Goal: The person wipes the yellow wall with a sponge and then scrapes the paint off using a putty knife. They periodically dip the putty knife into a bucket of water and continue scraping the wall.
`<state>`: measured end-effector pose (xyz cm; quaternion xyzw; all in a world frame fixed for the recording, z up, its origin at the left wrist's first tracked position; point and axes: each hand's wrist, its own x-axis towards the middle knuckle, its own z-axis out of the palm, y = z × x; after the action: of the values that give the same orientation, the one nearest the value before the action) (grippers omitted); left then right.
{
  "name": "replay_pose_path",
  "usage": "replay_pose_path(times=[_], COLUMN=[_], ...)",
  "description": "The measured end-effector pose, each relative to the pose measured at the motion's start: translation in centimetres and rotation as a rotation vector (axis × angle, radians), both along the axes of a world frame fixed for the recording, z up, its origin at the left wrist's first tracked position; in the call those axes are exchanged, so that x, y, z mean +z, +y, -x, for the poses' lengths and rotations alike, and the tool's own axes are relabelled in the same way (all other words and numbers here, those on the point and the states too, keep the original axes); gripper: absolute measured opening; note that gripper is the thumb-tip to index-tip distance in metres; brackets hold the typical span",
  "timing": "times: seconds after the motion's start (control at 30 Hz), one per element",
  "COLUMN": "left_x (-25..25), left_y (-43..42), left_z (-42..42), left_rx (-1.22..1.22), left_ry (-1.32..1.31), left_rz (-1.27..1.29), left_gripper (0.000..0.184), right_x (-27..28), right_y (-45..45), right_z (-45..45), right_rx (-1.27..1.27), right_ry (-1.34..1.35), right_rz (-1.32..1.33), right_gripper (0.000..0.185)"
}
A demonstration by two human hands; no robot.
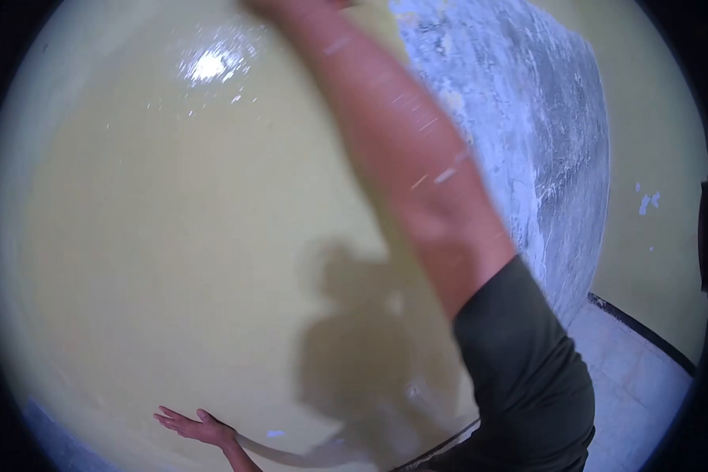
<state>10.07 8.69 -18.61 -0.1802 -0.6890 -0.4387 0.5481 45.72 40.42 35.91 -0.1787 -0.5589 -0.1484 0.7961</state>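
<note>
A yellowish painted wall (173,236) fills most of the view, with a bright glare spot at the upper left. My right arm, in a dark sleeve and flecked with pale marks, reaches up across the view. My right hand (269,5) is at the top edge, mostly cut off and blurred; whether it holds something is hidden. Low on the left, my left hand (193,427) is beside the wall with fingers spread and nothing in it.
Right of the yellow paint is a patchy blue-grey bare wall surface (562,149). Farther right stands another yellowish wall (653,259) with small chipped spots and a dark object at its edge. A pale tiled floor (629,377) shows at the lower right.
</note>
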Motion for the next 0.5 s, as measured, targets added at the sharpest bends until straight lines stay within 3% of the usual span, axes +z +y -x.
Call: replay_pose_path(times=[0.03,0.1,0.13,0.17,0.2,0.33,0.37,0.43,0.47,0.5], left_x=[-0.3,0.0,0.6,1.3,2.2,3.3,3.0,1.6,1.1,1.1], left_y=[0.0,0.5,1.7,3.0,4.0,5.4,5.5,4.4,4.4,4.8], left_z=[0.1,0.4,-1.7,-3.9,-5.9,-8.6,-8.5,-6.8,-6.2,-6.1], left_rx=[0.001,-0.032,-0.016,-0.013,-0.061,-0.095,-0.087,-0.089,-0.092,-0.099], left_ry=[0.018,-0.004,-0.058,-0.048,-0.037,-0.035,-0.016,0.0,0.021,0.019], left_rz=[0.001,-0.035,-0.07,-0.072,-0.033,0.009,0.015,0.047,0.067,0.063], left_gripper=[0.098,0.096,0.099,0.099,0.103,0.108,0.105,0.105,0.105,0.105], right_x=[-0.6,-5.1,-7.7,-9.9,-9.9,-10.5,-9.7,-7.5,-5.1,-5.2], right_y=[-1.1,-7.2,-10.1,-12.2,-11.8,-9.1,-6.2,-0.3,4.7,8.4], right_z=[5.5,11.6,14.4,15.2,14.4,10.9,9.0,-0.4,-4.9,-10.1], right_rx=[-0.034,0.218,0.269,0.2,0.203,0.248,0.221,0.183,0.234,0.14], right_ry=[-0.141,-0.353,-0.297,-0.565,-0.555,-1.009,-0.731,-0.499,-0.44,-0.191], right_rz=[-0.085,-0.225,-0.297,-0.36,-0.358,-0.614,-0.672,-0.412,-0.406,-0.286], right_gripper=[0.061,0.082,0.081,0.073,0.073,0.059,0.046,0.038,0.04,0.04])
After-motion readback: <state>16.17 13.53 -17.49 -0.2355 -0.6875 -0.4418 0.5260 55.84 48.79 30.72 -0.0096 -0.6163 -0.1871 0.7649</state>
